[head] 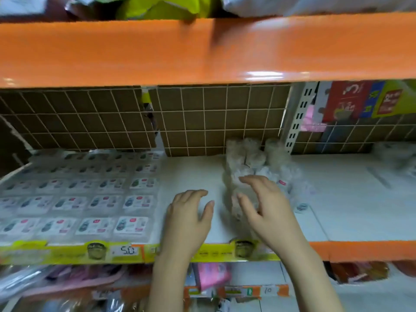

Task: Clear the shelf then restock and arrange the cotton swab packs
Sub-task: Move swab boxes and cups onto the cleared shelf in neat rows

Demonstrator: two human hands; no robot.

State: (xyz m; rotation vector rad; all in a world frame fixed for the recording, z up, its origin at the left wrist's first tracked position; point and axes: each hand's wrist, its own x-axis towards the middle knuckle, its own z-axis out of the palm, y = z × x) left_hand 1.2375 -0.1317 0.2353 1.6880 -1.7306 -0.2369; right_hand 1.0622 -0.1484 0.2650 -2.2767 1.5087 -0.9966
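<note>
Both hands [188, 218] over white shelf [191, 172], orange-edged.

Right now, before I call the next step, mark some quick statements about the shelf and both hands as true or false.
1. The left hand lies flat on a bare white stretch of the shelf, holding nothing. True.
2. The right hand is down on the lower shelf. False: it is at the clear cotton swab packs on the same shelf as the left hand, fingers spread.
3. Flat carded packs lie in rows left of the left hand. True.
4. The cotton swab packs fill the shelf from end to end. False: they cluster by the back grid panel, with bare shelf on both sides.
5. A price tag reading 50 sits on the yellow front strip. True.
</note>
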